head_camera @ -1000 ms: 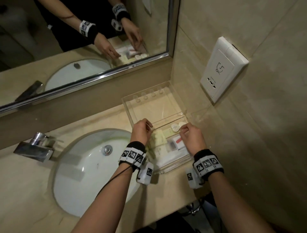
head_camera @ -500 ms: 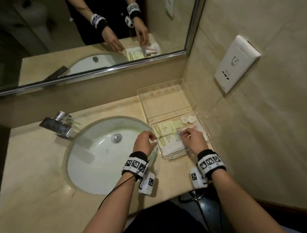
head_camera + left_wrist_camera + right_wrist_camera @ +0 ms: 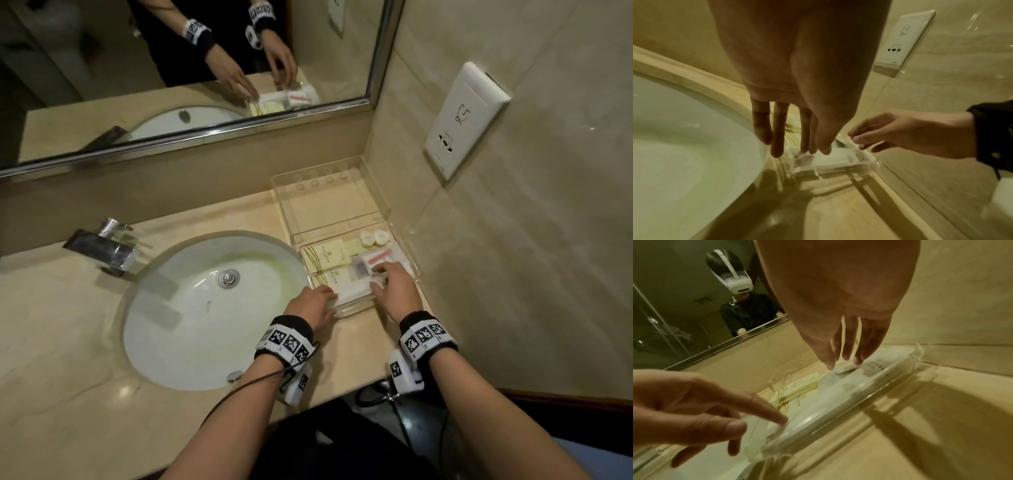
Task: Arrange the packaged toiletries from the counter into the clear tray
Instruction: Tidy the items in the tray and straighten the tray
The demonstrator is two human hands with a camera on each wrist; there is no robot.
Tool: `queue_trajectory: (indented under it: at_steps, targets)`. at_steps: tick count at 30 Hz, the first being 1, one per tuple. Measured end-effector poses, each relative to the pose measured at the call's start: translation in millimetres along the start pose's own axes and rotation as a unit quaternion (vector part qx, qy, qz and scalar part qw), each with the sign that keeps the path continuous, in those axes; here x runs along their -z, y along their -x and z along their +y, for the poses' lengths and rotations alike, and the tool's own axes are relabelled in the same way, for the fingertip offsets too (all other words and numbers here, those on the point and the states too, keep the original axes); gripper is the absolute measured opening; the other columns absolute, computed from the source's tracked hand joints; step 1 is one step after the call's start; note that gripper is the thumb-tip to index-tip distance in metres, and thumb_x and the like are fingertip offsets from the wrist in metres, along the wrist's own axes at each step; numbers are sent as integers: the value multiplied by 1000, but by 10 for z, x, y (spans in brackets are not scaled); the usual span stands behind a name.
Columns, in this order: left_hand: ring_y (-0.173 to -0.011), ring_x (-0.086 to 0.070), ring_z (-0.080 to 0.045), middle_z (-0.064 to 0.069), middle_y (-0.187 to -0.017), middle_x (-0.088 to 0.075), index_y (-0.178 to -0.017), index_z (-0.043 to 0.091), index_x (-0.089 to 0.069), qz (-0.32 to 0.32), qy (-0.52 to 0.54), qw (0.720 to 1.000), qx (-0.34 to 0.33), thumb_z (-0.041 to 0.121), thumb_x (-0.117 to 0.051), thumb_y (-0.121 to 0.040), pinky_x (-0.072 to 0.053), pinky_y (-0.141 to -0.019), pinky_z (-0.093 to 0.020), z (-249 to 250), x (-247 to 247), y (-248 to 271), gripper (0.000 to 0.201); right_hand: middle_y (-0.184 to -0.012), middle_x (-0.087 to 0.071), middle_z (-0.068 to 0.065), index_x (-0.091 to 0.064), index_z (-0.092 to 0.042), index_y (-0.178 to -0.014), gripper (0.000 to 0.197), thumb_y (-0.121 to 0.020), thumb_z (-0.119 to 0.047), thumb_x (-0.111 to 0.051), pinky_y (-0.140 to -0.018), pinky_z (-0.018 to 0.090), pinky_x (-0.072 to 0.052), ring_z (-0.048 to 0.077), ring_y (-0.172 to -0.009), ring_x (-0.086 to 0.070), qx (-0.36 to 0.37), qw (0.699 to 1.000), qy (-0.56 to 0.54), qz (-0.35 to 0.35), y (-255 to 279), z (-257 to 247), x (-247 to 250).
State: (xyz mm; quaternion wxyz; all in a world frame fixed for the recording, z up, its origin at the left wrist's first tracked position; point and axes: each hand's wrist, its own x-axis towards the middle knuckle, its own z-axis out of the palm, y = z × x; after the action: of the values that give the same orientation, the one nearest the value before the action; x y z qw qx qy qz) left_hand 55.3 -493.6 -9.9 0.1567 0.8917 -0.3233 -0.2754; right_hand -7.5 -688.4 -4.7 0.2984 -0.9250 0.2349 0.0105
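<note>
- Clear acrylic tray (image 3: 404, 274) with two compartments sits on the beige stone counter (image 3: 68, 325), its right side near the tiled wall and its left edge just beside the rim of the white oval sink (image 3: 191, 308).
- Near compartment holds the packaged toiletries: two pale yellow sachets (image 3: 323, 255), two small round white packs (image 3: 374, 237) side by side at the divider, a white packet with a pink strip (image 3: 378, 256), and flat white packets (image 3: 349, 294) at the front.
- Far compartment (toward the mirror) shows only its bare floor.
- Left hand (image 3: 313, 306) lies with straight fingers touching the tray's near left corner, gripping nothing.
- Right hand (image 3: 394, 291) reaches over the near compartment with fingers extended, tips on the white packets; nothing is pinched.
- Chrome faucet (image 3: 102, 248) stands left of the sink, and one white wall socket (image 3: 464, 118) is above the tray.
</note>
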Motion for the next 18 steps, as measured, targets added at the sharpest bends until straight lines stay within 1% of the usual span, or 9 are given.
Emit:
queue_trajectory:
  at_steps: [2,4,7,9,11,13,15,17,18]
  targets:
    - [-123,-49,-22,4,-140,-51,-131,22,-57,-5,-7,1000,4,33,-52,-95,-45,-101,-43,-2,9,-8,38,-119,-60,1,-62,-21,-108,25,-85,-13,-69,-88,35,-52,21,-103,-60,10,1000,5,24,-91,17,36]
    - [-118,-55,-22,1,-133,-58,-126,22,-61,17,5,1000,6,31,-52,-95,-48,-98,-39,6,40,-33,33,-120,-60,0,-63,-25,-105,25,-83,-16,-72,-94,36,-49,22,-109,-57,8,999,12,32,-187,50,52]
    - [-105,-62,-20,-2,-116,-67,-112,20,-68,81,36,996,23,27,-55,-94,-52,-90,-34,57,115,-116,23,-123,-56,3,-65,-23,-107,27,-82,-22,-74,-96,37,-45,25,-112,-53,3,999,36,2,-305,96,28]
    - [-104,-63,-22,-4,-113,-68,-109,18,-69,100,48,993,27,24,-55,-93,-52,-91,-35,113,139,-191,22,-123,-54,4,-64,-23,-108,28,-83,-22,-74,-96,37,-45,26,-112,-53,-5,999,40,-8,-341,114,-4]
    - [-109,-62,-24,-6,-117,-68,-113,16,-68,92,60,994,25,22,-52,-94,-50,-95,-36,193,139,-274,25,-123,-54,4,-63,-24,-108,27,-84,-23,-74,-96,39,-47,26,-112,-53,0,999,39,-7,-351,131,-41]
    - [-113,-60,-24,-7,-124,-66,-120,14,-66,75,85,993,27,22,-48,-96,-46,-101,-33,280,110,-362,30,-124,-54,3,-60,-25,-109,27,-84,-25,-73,-95,40,-46,26,-110,-53,8,999,51,-2,-343,148,-70]
    - [-117,-58,-24,-9,-130,-63,-126,13,-62,56,115,991,39,22,-46,-98,-42,-104,-31,369,75,-435,34,-124,-54,3,-59,-25,-113,31,-85,-27,-72,-95,39,-45,27,-110,-54,15,997,71,8,-339,162,-80]
    - [-120,-57,-24,-9,-134,-59,-130,12,-58,43,150,986,56,23,-44,-99,-40,-105,-30,450,48,-490,36,-128,-53,6,-54,-23,-129,46,-87,-30,-69,-97,40,-43,29,-114,-53,18,997,79,10,-345,164,-65]
    - [-121,-56,-23,-8,-136,-57,-132,11,-56,40,164,984,62,23,-44,-100,-39,-105,-29,486,43,-509,37,-129,-52,7,-48,-23,-138,54,-89,-33,-67,-99,41,-43,30,-116,-51,18,996,84,3,-355,161,-53]
